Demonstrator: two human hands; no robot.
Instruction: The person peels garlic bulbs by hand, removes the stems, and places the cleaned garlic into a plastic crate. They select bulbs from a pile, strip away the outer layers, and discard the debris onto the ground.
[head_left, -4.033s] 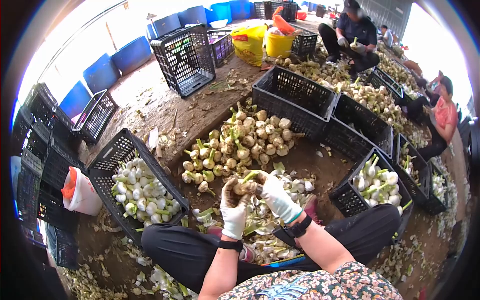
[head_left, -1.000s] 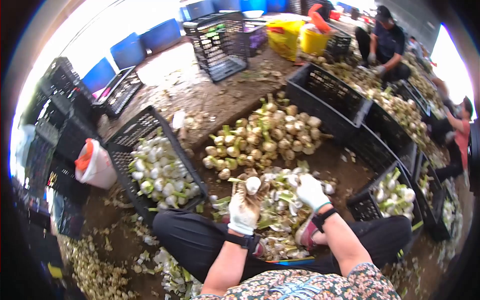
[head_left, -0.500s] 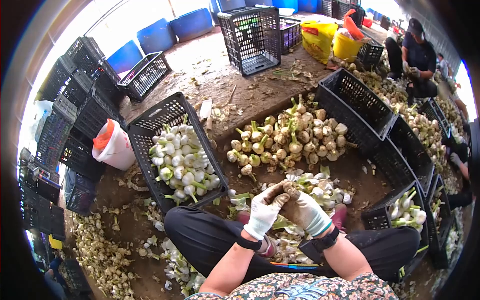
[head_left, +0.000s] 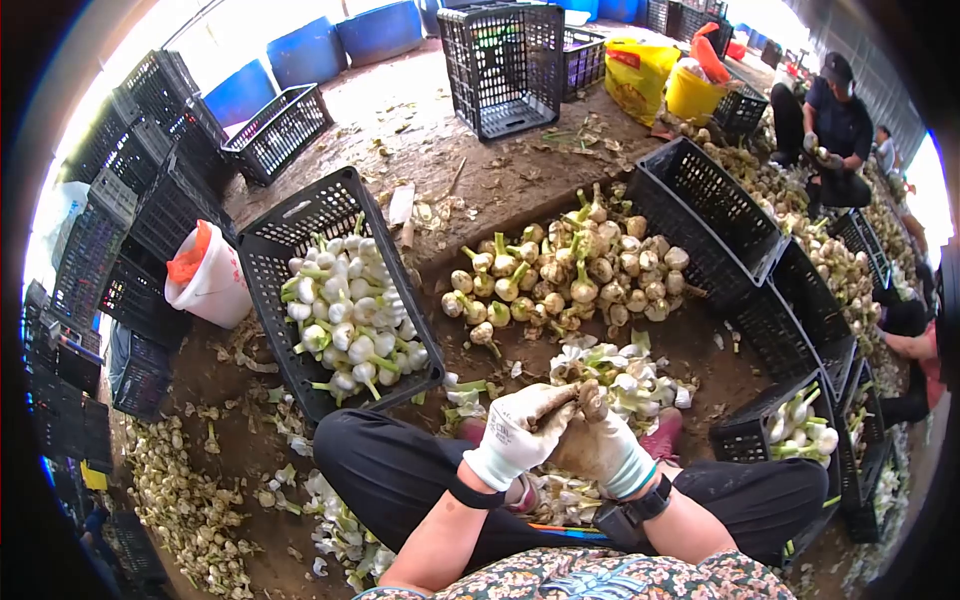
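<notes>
Head view: person seated on the floor. Gloved left hand [head_left: 520,428] and right hand [head_left: 600,445] press together near centre, both clenched round one dirty garlic bulb [head_left: 591,399] that is mostly hidden. Trimmings heap [head_left: 630,372] just beyond the hands. Unpeeled garlic pile [head_left: 565,265] farther back on the dirt floor [head_left: 480,180]. Left: black crate [head_left: 290,230] of white peeled bulbs, with a white bucket [head_left: 210,290] beside it. Right: empty crate [head_left: 715,210]. Far right: another person [head_left: 835,115] crouching.
</notes>
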